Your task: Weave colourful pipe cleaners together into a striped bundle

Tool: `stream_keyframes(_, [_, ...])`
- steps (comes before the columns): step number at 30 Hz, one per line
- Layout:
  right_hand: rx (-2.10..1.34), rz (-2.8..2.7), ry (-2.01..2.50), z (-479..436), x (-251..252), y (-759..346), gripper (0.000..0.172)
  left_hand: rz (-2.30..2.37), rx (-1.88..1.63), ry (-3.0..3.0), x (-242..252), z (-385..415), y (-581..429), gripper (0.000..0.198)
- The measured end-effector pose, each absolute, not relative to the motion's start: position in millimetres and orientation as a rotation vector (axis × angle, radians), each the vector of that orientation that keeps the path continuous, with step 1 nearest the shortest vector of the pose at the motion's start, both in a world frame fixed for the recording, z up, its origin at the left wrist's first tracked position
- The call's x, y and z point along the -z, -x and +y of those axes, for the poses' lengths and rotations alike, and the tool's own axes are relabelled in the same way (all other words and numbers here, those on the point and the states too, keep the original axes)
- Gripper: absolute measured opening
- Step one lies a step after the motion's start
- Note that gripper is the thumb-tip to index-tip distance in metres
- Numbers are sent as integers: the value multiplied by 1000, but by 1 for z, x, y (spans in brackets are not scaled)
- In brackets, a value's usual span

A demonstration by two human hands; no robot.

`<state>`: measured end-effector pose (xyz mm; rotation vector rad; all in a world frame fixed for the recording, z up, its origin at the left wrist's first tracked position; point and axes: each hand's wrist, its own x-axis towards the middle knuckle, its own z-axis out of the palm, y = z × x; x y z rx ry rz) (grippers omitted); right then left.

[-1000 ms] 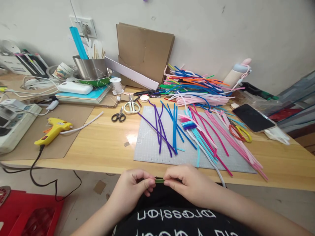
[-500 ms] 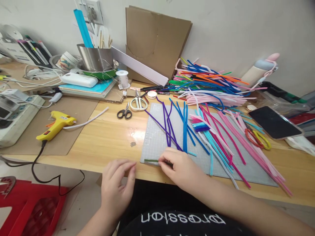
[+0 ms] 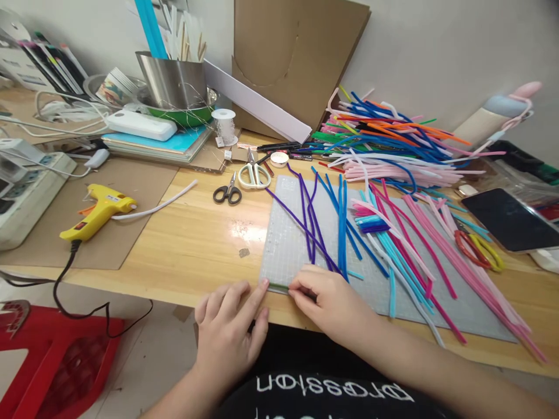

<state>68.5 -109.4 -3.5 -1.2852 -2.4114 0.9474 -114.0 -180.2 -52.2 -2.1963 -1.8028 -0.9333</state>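
Note:
A thin green stem (image 3: 278, 287) lies along the near left edge of the grey cutting mat (image 3: 279, 233); its exact kind is unclear. My right hand (image 3: 329, 297) pinches its right part between thumb and fingers, which hide that end. My left hand (image 3: 231, 323) is open, fingers stretched out, with the index fingertip at the stem's left end. Beyond my right hand, purple pipe cleaners (image 3: 307, 221) and blue pipe cleaners (image 3: 342, 233) are spread on the mat. Farther right lie a small bundle of cut pieces (image 3: 371, 221) and long pink pipe cleaners (image 3: 467, 273).
Black scissors (image 3: 227, 193) and white-handled scissors (image 3: 254, 174) lie behind the mat. A yellow glue gun (image 3: 98, 210) rests on cardboard at left, its cord hanging over the table edge. A heap of pipe cleaners (image 3: 393, 139), a phone (image 3: 513, 218) and red-and-yellow scissors (image 3: 478, 250) are at right.
My left hand has moved right and forward, its index finger reaching the stem's left end. My right hand keeps its pinch on the stem. The camera view has shifted slightly.

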Motion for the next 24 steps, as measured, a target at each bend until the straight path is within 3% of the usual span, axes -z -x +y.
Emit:
stream_keyframes(11, [-1377, -2139, 1586, -98, 1, -89, 7, -1803, 823, 2195, 51, -180, 114, 37])
stream_keyframes(24, [-1279, -2240, 1534, -96, 6, -88, 10, -1788, 828, 2181, 52, -179, 113, 36])
